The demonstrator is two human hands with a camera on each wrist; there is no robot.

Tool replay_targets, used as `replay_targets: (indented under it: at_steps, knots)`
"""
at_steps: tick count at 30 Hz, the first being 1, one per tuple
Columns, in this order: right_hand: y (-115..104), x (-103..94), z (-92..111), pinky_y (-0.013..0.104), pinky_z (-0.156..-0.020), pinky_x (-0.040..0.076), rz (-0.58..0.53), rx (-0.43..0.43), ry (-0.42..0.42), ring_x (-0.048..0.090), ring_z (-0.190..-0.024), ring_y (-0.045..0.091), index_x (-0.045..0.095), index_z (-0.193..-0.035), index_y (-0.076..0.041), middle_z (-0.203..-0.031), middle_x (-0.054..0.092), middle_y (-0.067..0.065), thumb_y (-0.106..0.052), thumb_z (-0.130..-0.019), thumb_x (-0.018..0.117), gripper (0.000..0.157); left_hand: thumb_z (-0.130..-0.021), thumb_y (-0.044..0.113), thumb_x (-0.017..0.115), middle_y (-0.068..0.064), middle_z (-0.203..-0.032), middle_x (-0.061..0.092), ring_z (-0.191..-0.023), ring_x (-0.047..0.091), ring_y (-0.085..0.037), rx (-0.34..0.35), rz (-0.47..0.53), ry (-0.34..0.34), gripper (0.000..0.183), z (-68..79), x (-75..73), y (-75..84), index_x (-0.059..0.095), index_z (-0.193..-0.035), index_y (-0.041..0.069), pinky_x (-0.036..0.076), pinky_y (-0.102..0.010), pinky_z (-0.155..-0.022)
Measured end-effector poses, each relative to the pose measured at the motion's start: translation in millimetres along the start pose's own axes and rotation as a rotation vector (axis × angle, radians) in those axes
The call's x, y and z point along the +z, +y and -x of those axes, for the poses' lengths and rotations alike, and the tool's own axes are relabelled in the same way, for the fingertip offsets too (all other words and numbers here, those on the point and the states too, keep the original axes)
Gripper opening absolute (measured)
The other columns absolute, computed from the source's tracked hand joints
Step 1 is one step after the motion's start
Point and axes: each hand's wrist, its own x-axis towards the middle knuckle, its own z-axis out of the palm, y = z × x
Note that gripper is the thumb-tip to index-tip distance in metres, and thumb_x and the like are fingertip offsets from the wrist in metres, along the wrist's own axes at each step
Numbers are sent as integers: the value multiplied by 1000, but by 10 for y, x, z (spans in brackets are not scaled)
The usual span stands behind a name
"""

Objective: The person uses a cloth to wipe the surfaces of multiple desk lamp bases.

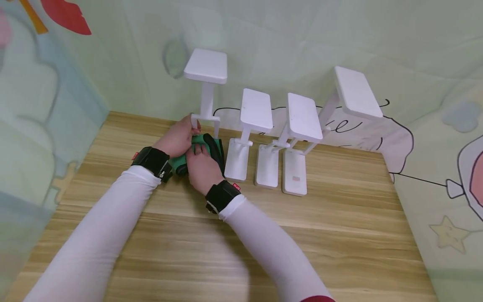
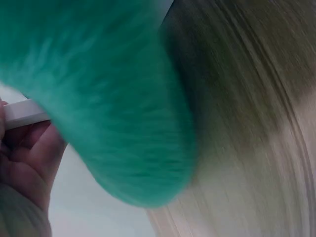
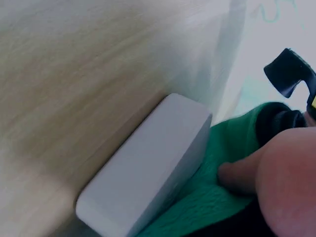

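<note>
A white folding stand [image 1: 206, 67] with a flat top plate stands at the left end of a row. My left hand [image 1: 177, 138] grips its lower leg; in the left wrist view fingers pinch a white bar [image 2: 27, 112]. A green cloth [image 2: 113, 123] with black edging is bunched around the foot of this stand, hiding its base. My right hand [image 1: 203, 167] holds the cloth, and in the right wrist view a fingertip [image 3: 237, 175] presses into it. A white block-like base [image 3: 148, 158] lies against the cloth there; which stand it belongs to I cannot tell.
Three more white stands line up to the right: one close by [image 1: 256, 109], one in the middle [image 1: 304, 116] and a taller one [image 1: 358, 91]. All are on a wooden table [image 1: 181, 251] against a printed fabric wall [image 1: 271, 50].
</note>
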Motion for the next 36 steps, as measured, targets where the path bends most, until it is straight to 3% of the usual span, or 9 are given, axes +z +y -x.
replay_targets:
  at_steps: [4,8,14,17,20,23,26,30,36]
  knots:
    - [-103,-39,134,34,-94,52,138,34,34,52,-120,37,54,-137,-2,-129,58,25,-17,-101,53,38,-100,-9,41,-19,-104,54,-98,55,-32,12,-17,-12,10,-12,-2,-28,47,-106,-5,46,-48,-91]
    - [-191,-120,372,34,-98,48,191,-11,2,53,-119,37,54,-137,-2,-129,59,26,-19,-102,51,39,-99,-11,40,-20,-105,54,-100,56,-33,23,-28,-14,11,-11,5,-42,47,-107,-5,47,-48,-91]
    - [-256,-241,781,35,-98,49,46,-95,-106,49,-125,36,52,-140,-3,-135,55,25,-20,-98,59,46,-99,-9,42,-19,-100,53,-92,55,-31,24,-52,-3,9,-1,13,-53,47,-105,-5,48,-47,-84]
    - [-266,-258,875,35,-94,51,-6,-107,-110,47,-127,35,52,-141,-4,-137,53,24,-21,-97,61,48,-101,-5,44,-19,-99,54,-90,54,-31,9,-44,1,6,3,18,-53,48,-106,-5,47,-47,-82]
    - [-263,-246,809,35,-93,52,-39,-135,-93,47,-127,35,52,-140,-4,-136,54,23,-19,-95,62,48,-100,-6,44,-19,-100,54,-91,55,-31,-1,-40,0,7,20,5,-50,48,-106,-5,47,-47,-83]
    - [-212,-196,595,33,-92,52,-89,-144,-61,49,-122,31,57,-132,-6,-128,58,18,-16,-93,63,41,-100,-6,44,-19,-100,54,-91,55,-32,9,-42,-6,7,28,-20,-43,47,-106,-6,47,-47,-83]
    - [-120,-129,336,31,-89,51,-106,-122,-25,51,-116,26,60,-124,-7,-119,60,13,-13,-92,62,33,-100,-6,44,-20,-101,54,-92,54,-32,17,-19,-8,7,29,-43,-26,48,-106,-6,46,-48,-85]
    - [0,-77,100,32,-96,48,-81,-54,-20,49,-120,28,58,-130,-7,-125,59,14,-14,-92,62,38,-100,-7,43,-19,-101,54,-94,54,-31,-9,10,-15,7,38,-66,-16,47,-106,-5,46,-48,-88]
    - [19,-101,128,35,-101,46,-18,5,-62,47,-126,33,51,-139,-2,-134,55,21,-22,-92,68,53,-101,-6,42,-18,-101,54,-95,54,-31,-17,22,-37,7,49,-56,-1,47,-107,-5,45,-48,-90]
